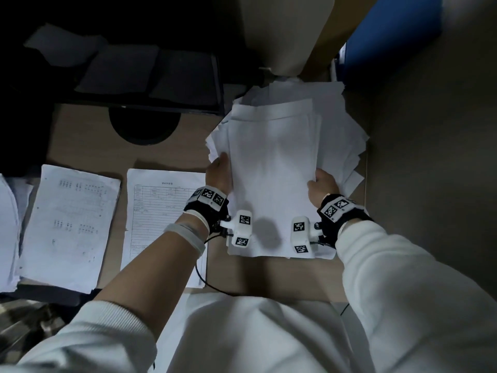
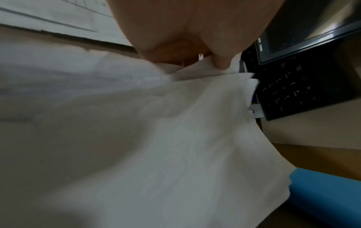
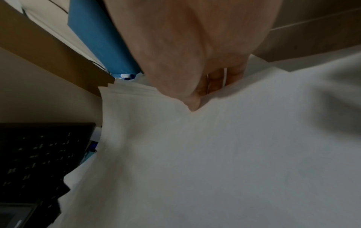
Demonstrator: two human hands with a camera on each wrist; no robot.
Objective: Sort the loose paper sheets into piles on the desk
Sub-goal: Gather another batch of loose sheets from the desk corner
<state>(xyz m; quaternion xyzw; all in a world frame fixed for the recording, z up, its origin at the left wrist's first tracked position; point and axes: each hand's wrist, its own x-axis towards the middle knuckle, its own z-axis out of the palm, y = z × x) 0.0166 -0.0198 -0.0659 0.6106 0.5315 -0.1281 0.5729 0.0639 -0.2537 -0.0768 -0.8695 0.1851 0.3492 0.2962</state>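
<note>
Sheets (image 1: 274, 168) from the loose heap at the bench's (image 1: 269, 278) right are gripped at both side edges, left hand (image 1: 218, 175) and right hand (image 1: 322, 185) fingers curled round them; next, sorting onto the printed piles (image 1: 72, 224) is judged due

The head camera looks steeply down from above at the desk (image 1: 88, 135). Each wrist camera sits very close, facing along its palm across the paper stack (image 1: 274, 170). All three views share that stack, the black keyboard (image 2: 293, 86) and the blue folder (image 3: 101, 38).
</note>
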